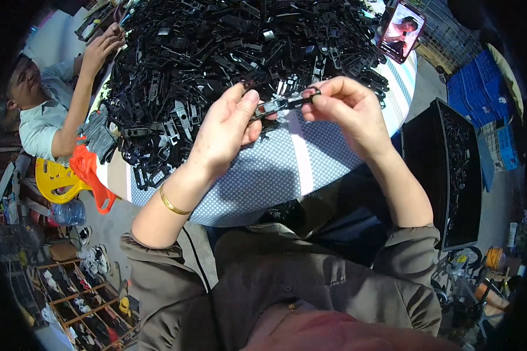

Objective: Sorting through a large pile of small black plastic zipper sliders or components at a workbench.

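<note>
Between my two hands, above the near edge of the heap, is a slim plastic part [282, 105], greyish and shiny at its left side and black at its right end. My left hand [225, 120] pinches the greyish side between thumb and fingers. With thumb and forefinger, my right hand [352, 110] grips the black end. Whether this is one piece or two pieces fitted together, I cannot tell. A large heap of black plastic parts [234, 44] covers most of the round table, with a few shiny grey ones among them.
The patterned tablecloth [263, 187] shows at the near side. A lit phone [402, 30] stands at the far right. On the left another person [44, 111] sits by a grey glove [101, 136], an orange bag [88, 167] and a yellow stool [55, 181]. A black bin [420, 152] stands right.
</note>
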A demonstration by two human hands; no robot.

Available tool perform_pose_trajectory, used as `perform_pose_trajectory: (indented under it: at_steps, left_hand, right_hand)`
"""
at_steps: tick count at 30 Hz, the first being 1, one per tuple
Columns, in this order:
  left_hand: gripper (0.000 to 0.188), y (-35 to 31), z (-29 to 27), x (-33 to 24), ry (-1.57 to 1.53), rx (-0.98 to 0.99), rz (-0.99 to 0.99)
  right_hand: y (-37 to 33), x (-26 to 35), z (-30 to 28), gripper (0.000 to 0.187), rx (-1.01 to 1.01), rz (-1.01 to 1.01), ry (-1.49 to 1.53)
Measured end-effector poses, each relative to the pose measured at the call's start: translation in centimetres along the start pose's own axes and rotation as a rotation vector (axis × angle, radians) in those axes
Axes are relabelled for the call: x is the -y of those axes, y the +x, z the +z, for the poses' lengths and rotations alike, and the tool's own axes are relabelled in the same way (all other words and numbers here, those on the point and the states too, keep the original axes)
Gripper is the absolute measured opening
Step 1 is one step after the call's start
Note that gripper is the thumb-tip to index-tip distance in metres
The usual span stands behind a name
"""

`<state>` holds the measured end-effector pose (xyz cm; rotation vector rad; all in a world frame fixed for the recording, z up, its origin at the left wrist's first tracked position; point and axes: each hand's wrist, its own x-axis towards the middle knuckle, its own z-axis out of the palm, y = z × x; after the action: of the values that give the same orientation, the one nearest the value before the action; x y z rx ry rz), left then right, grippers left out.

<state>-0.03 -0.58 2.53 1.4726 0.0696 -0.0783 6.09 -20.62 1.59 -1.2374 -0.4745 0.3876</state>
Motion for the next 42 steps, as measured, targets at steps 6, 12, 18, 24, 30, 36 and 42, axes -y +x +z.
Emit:
perform_pose_trajectory:
  at_steps: [6,12,18,24,30,36,42]
  left_hand:
    - [0.057,-0.3,0.1,0.6,-0.171,0.134,-0.007]
    - [0.038,-0.3,-0.7,0.4,-0.398,0.224,-0.103]
    - [0.037,-0.6,-0.1,0.2,-0.038,0.146,0.01]
    - [0.04,-0.7,0.5,1.5,-0.057,0.052,0.1]
    - [0.04,-0.6,0.6,1.3,0.07,0.095,0.055]
    - [0.05,-0.7,1.2,1.5,-0.02,0.031,0.086]
    - [0.05,-0.5,0.5,1.2,-0.11,0.148,0.088]
  right_hand:
    - [-0.6,-1.1,1.6,0.009,-0.122,0.009,-0.266]
    - [-0.5,-1.2,1.5,0.011,-0.112,-0.079,-0.205]
    - [-0.4,-1.5,1.4,0.012,-0.148,0.009,-0.343]
    - [-0.5,-2.0,2.0,0.01,-0.161,-0.102,-0.393]
    - [-0.4,-1.3,1.7,0.012,-0.17,-0.203,-0.508]
    - [0.2,-1.8,1.4,0.019,-0.12,-0.27,-0.715]
    - [1.4,-0.2,0.3,0.017,-0.029,-0.192,-0.495]
